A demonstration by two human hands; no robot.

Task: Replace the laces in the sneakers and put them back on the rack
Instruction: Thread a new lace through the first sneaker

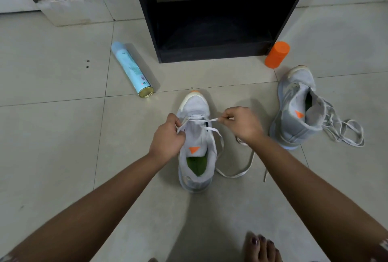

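Top edge is cropping the rack [212,53], interior too dark. Right forearm [294,167] is covering part of the lace [236,175]. Spray can [131,68] label too small to read. Bottom edge is cropping the foot [262,249].

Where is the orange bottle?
Upper right of the head view: the orange bottle sits on the floor by the black rack, just beyond the right-hand sneaker.

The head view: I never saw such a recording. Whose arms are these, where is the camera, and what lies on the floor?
No machine here: the camera sits on a person's head and looks down at their bare arms. The left hand and right hand each pinch the white lace threaded through the grey sneaker on the tiled floor. A second sneaker sits to the right. A spray can lies on its side; an orange cylinder stands beside the black rack.
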